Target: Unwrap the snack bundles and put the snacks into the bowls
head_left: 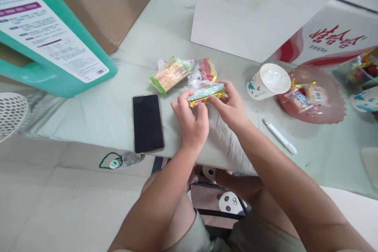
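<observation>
Near the middle of the table, my left hand (191,120) grips the left end of a yellow and red snack packet (198,102), with a pale green wrapped piece (206,91) lying against its upper side. My right hand (230,104) has its thumb and fingers closed on the right end of the same bundle. Just behind lie a clear-wrapped cracker pack (173,75) with green ends and a red and yellow packet (207,69) beside crumpled clear plastic. The palms hide part of what I hold.
A phone (148,123) lies left of my hands. At right are a paper cup (268,81), a white-handled cutter (279,136) and a pink plate (333,102) of wrapped snacks. A green jug (103,65), a cardboard box (113,4) and a white box (236,15) stand around.
</observation>
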